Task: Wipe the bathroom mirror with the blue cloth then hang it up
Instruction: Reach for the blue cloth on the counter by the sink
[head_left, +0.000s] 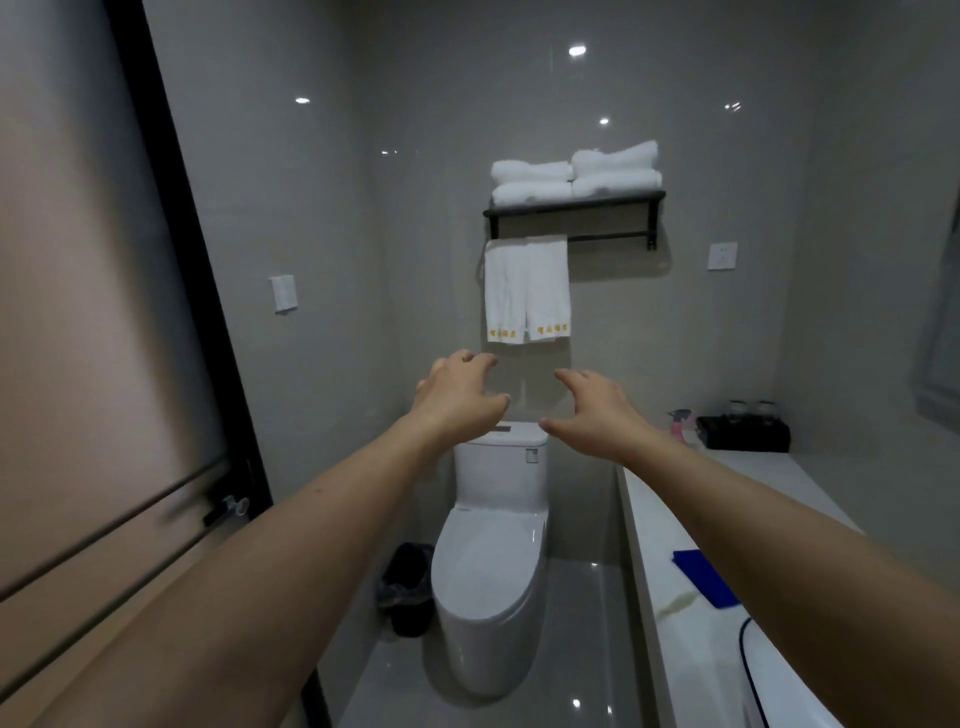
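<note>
A blue cloth (702, 577) lies flat on the white counter (675, 519) at the right, partly hidden behind my right forearm. The edge of the mirror (940, 332) shows at the far right on the wall above the counter. Both arms stretch forward over the toilet. My left hand (460, 395) and my right hand (597, 410) hover side by side in the air with fingers spread and curled, holding nothing. A black towel rack (613, 205) with a bar hangs on the far wall above both hands.
A white toilet (493, 561) stands straight ahead with a black bin (408, 587) at its left. White towels (527, 288) hang from the rack and folded ones lie on top. A black tray (743, 434) and a pink bottle (680, 421) stand at the counter's far end. A glass door is at the left.
</note>
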